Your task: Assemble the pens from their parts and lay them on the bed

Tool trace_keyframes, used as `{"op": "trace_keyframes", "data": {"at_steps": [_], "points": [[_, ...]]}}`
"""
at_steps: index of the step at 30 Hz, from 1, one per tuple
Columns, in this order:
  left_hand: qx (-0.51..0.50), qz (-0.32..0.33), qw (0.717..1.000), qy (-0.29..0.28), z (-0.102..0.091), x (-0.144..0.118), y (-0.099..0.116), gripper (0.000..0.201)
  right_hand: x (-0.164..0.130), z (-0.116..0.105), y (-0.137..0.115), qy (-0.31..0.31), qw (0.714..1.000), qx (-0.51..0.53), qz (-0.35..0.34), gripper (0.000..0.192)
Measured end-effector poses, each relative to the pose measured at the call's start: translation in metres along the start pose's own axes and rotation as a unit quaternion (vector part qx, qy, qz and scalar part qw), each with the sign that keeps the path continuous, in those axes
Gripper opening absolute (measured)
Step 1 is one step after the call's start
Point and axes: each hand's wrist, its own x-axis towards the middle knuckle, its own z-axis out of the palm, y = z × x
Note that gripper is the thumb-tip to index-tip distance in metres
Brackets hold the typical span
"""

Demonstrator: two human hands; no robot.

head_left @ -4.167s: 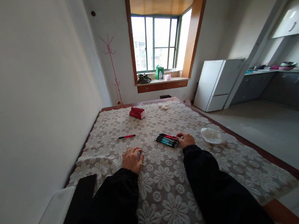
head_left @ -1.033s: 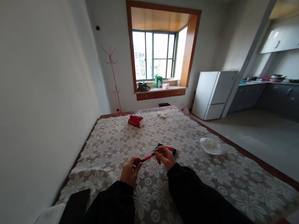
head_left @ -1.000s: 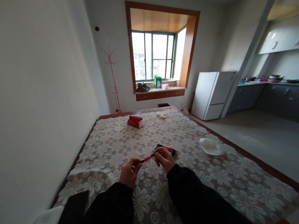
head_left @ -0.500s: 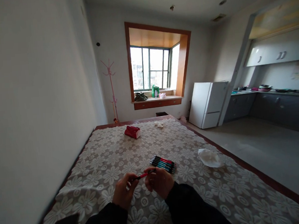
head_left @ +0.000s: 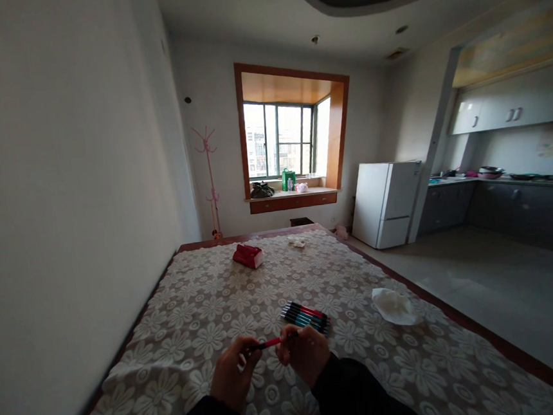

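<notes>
A red pen (head_left: pixel 270 343) with a black tip is held level between both hands, just above the flowered cloth (head_left: pixel 207 304). My left hand (head_left: pixel 233 373) pinches its left end. My right hand (head_left: pixel 305 355) grips its right end. Just beyond my right hand a row of several red, black and teal pens (head_left: pixel 306 316) lies side by side on the cloth. Both sleeves are black.
A crumpled white tissue (head_left: pixel 394 305) lies to the right of the pens. A red box (head_left: pixel 247 256) and a small white scrap (head_left: pixel 296 241) sit at the far end. The wall runs along the left; a white fridge (head_left: pixel 387 204) and open floor are on the right.
My right hand left the pen row, the single pen that lay on the cloth is now held between both hands, and the hands drew closer to me. The camera tilted up.
</notes>
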Motion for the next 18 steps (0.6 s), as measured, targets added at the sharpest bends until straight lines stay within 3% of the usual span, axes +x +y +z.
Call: {"op": "trace_keyframes", "data": {"at_steps": [9,18], "points": [[0.010,-0.008,0.999,0.032,-0.0001,-0.0004,-0.0003,0.015,-0.0008,-0.0010,0.0017,-0.019,1.000,-0.010,-0.015,0.040],[-0.006,-0.019,0.997,0.072,0.0023,-0.0013,0.0008,0.023,0.0000,0.0056,-0.0009,-0.025,1.000,0.000,0.011,0.031]]}}
